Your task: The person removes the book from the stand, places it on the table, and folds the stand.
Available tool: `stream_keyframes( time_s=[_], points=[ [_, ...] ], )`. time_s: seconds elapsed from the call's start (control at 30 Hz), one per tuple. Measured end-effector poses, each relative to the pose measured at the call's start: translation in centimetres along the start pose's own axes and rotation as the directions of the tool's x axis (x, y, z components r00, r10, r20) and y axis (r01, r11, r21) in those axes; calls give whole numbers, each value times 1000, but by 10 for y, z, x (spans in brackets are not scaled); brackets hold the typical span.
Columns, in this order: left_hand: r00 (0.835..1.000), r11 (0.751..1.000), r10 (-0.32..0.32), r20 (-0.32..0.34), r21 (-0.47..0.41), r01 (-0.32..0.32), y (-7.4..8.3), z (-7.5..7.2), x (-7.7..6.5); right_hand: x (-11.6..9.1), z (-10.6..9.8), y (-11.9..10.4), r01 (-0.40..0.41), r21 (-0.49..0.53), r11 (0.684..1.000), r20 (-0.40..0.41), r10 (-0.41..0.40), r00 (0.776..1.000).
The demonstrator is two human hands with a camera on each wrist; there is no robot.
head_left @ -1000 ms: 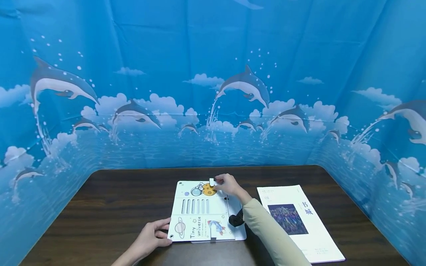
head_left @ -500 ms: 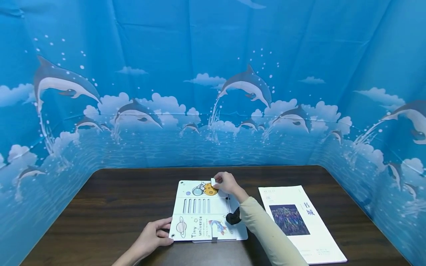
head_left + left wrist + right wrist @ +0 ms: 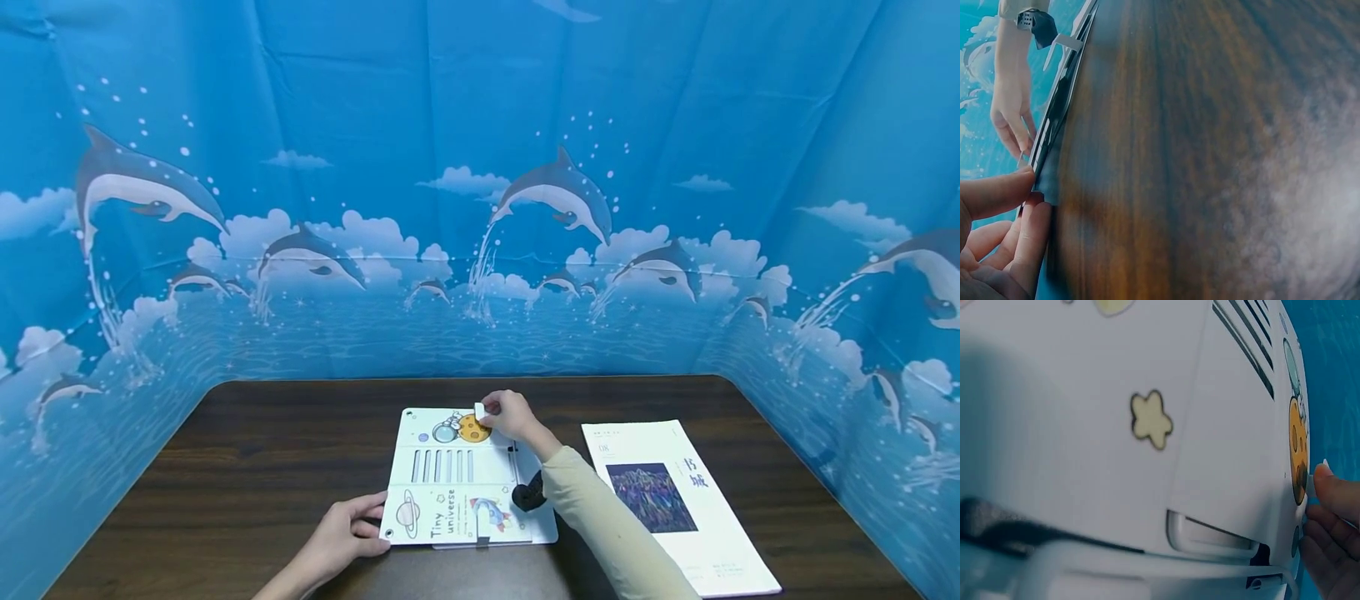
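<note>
A white book stand (image 3: 408, 475) printed with "Tiny universe", a planet, a rocket and an astronaut lies on the dark wooden table. My left hand (image 3: 337, 533) grips its near left corner; in the left wrist view the thumb is above the board's edge and the fingers are below. At the far edge, beside the orange moon print, my right hand (image 3: 513, 417) pinches a small white page clip (image 3: 479, 411) between thumb and fingers. The right wrist view shows those fingertips (image 3: 1329, 484) right at the edge. A second white clip (image 3: 482, 523) sits on the near edge.
A white magazine (image 3: 720, 533) with a dark picture on its cover lies to the right, partly behind the right sleeve (image 3: 600, 517). A blue dolphin-print curtain (image 3: 420, 317) surrounds the table's far and side edges.
The right thumb and fingers have moved in closer over the far page clip and now cover more of it. The left hand keeps its hold on the corner.
</note>
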State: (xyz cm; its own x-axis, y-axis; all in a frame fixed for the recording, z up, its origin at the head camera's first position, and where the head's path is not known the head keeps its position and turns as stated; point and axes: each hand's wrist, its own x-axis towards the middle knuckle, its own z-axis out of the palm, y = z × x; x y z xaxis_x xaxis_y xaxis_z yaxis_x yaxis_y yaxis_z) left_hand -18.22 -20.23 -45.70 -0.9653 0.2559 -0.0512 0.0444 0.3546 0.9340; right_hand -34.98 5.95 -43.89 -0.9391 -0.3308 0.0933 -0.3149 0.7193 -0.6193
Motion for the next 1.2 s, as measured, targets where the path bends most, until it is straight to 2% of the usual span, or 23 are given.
stream_keyframes(
  time_s=[0.17, 0.33, 0.63, 0.83, 1.0, 1.2],
  points=[
    [1000, 1000, 3, 6, -1, -3, 1, 1, -1, -6, -8, -1, -25, 31, 999, 16, 25, 1000],
    [1000, 1000, 4, 2, 24, -4, 3, 0, 0, -19, -22, -1, 3, 91, 996, 18, -5, 1000],
    [999, 998, 19, 32, 62, -21, 4, -3, -2, -57, -48, 10, 48, 176, 983, 20, -52, 998],
    [998, 997, 20, 53, 78, -24, 4, -4, 0, -87, -70, 21, 22, 189, 982, -10, -20, 1000],
    [996, 995, 43, 76, 82, -49, 4, -7, -2, -110, -86, 34, 0, 181, 984, -30, 5, 1000],
    [995, 994, 59, 79, 86, -65, 1, -12, -3, -132, -101, 49, -36, 174, 984, -72, 49, 996]
  ],
)
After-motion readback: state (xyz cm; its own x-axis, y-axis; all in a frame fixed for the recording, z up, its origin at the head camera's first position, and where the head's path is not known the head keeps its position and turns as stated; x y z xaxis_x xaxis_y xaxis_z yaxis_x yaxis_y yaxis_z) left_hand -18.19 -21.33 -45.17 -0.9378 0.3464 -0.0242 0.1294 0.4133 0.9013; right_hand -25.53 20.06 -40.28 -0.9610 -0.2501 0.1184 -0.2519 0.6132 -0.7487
